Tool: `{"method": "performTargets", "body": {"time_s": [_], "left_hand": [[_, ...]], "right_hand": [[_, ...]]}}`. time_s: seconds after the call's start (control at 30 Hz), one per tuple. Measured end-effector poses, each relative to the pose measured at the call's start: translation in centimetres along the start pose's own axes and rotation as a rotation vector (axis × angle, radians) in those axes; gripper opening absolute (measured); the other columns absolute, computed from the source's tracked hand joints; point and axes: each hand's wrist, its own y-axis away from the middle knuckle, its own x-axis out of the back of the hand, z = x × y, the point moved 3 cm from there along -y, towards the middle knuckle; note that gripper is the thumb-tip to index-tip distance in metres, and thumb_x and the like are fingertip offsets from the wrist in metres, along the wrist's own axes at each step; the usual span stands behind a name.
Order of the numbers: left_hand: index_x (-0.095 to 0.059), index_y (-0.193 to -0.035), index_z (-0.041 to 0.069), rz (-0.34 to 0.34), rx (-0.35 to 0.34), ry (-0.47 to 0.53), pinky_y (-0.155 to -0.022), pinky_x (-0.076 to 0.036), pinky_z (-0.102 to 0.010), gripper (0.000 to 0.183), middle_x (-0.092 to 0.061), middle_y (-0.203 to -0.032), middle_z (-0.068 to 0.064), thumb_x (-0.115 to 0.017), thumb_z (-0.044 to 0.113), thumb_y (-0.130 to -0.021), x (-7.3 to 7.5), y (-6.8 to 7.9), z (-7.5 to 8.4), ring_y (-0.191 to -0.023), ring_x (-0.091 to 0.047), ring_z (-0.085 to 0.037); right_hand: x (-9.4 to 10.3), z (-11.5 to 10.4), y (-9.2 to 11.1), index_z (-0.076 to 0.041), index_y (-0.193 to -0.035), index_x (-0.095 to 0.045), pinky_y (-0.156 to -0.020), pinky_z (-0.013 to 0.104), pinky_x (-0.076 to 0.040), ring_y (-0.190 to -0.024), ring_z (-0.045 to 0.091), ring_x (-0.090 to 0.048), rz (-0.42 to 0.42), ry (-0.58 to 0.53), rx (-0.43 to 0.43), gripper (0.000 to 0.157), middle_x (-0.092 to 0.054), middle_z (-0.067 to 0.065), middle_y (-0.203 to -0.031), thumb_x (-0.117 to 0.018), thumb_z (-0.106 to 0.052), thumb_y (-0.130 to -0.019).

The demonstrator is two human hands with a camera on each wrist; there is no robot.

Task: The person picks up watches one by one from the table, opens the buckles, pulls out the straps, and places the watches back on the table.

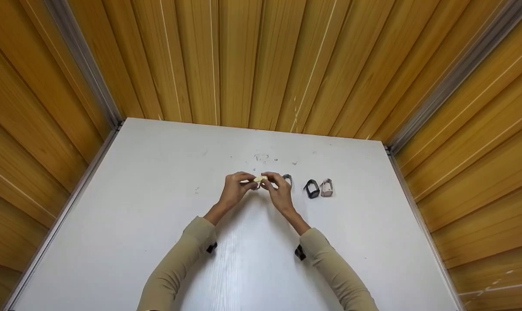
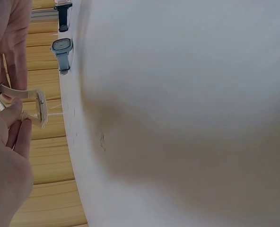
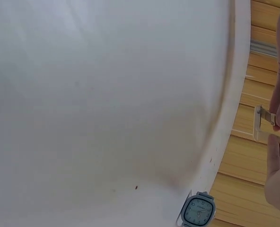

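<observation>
A cream wristwatch (image 1: 260, 178) is held up between both hands over the white table, its strap forming a loop. My left hand (image 1: 234, 190) pinches the strap from one side with thumb and fingers. From the other side my right hand (image 1: 281, 195) pinches it too. The left wrist view has the watch case (image 2: 41, 109) standing out edge-on from the fingers, away from the strap's fastening end. In the right wrist view part of the cream watch (image 3: 257, 124) shows beside the fingertips; the hands hide the rest.
Just right of my right hand stands a grey-blue watch (image 3: 199, 211), partly covered by that hand in the head view. Farther right are a black watch (image 1: 313, 190) and a pale pink watch (image 1: 326, 188). Wood-patterned walls (image 1: 239, 65) enclose the white table (image 1: 114, 224) at the back and sides.
</observation>
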Motion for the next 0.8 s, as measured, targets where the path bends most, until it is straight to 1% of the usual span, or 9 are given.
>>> {"method": "performTargets", "body": {"time_s": [0.17,0.27,0.43,0.53,0.67,0.8], "left_hand": [[-0.077,-0.1,-0.008,0.019,0.015,0.032,-0.08,-0.062,-0.022,0.014,-0.075,-0.099,-0.022,-0.076,-0.005,-0.086,0.0,0.1,-0.2,-0.096,-0.075,-0.035],[-0.077,-0.1,-0.008,0.026,0.009,0.05,-0.08,-0.063,-0.023,0.014,-0.076,-0.099,-0.022,-0.075,-0.007,-0.086,-0.1,-0.1,-0.2,-0.095,-0.075,-0.036],[-0.076,-0.1,-0.01,0.035,-0.013,0.034,-0.079,-0.063,-0.023,0.014,-0.076,-0.099,-0.023,-0.075,-0.007,-0.086,-0.3,-0.2,0.0,-0.095,-0.075,-0.037],[-0.076,-0.1,-0.01,0.049,-0.02,0.014,-0.079,-0.062,-0.023,0.014,-0.076,-0.098,-0.023,-0.075,-0.007,-0.086,-0.3,-0.2,0.2,-0.095,-0.075,-0.037],[-0.077,-0.099,-0.009,0.066,-0.017,-0.006,-0.08,-0.063,-0.023,0.014,-0.076,-0.098,-0.022,-0.076,-0.005,-0.086,-0.3,-0.1,0.1,-0.094,-0.075,-0.036],[-0.077,-0.1,-0.007,0.059,0.0,0.002,-0.083,-0.063,-0.026,0.014,-0.076,-0.099,-0.021,-0.076,-0.002,-0.087,-0.5,-0.1,0.1,-0.096,-0.076,-0.035]], "right_hand": [[-0.1,0.5,0.0,0.021,-0.117,-0.06,-0.091,0.054,-0.058,-0.106,0.052,-0.065,0.005,-0.097,-0.062,0.022,-0.064,0.039,-0.11,-0.058,0.01,-0.098],[0.0,0.7,-0.1,0.022,-0.119,-0.058,-0.092,0.052,-0.059,-0.108,0.052,-0.065,0.03,-0.145,-0.111,0.024,-0.062,0.041,-0.113,-0.056,0.009,-0.099],[0.1,0.8,-0.1,0.022,-0.119,-0.057,-0.09,0.048,-0.06,-0.109,0.047,-0.068,0.064,-0.165,-0.16,0.023,-0.061,0.041,-0.116,-0.054,0.008,-0.1],[0.2,0.6,-0.2,0.021,-0.119,-0.057,-0.089,0.047,-0.061,-0.107,0.044,-0.069,0.049,-0.137,-0.147,0.023,-0.062,0.039,-0.115,-0.055,0.008,-0.1],[0.3,0.1,-0.3,0.019,-0.119,-0.058,-0.088,0.048,-0.061,-0.104,0.044,-0.069,0.005,-0.05,-0.083,0.024,-0.064,0.037,-0.112,-0.058,0.006,-0.099],[0.6,-0.3,-0.1,0.013,-0.122,-0.062,-0.085,0.042,-0.063,-0.104,0.044,-0.069,-0.016,0.051,-0.025,0.027,-0.067,0.032,-0.112,-0.063,0.002,-0.098]]}}
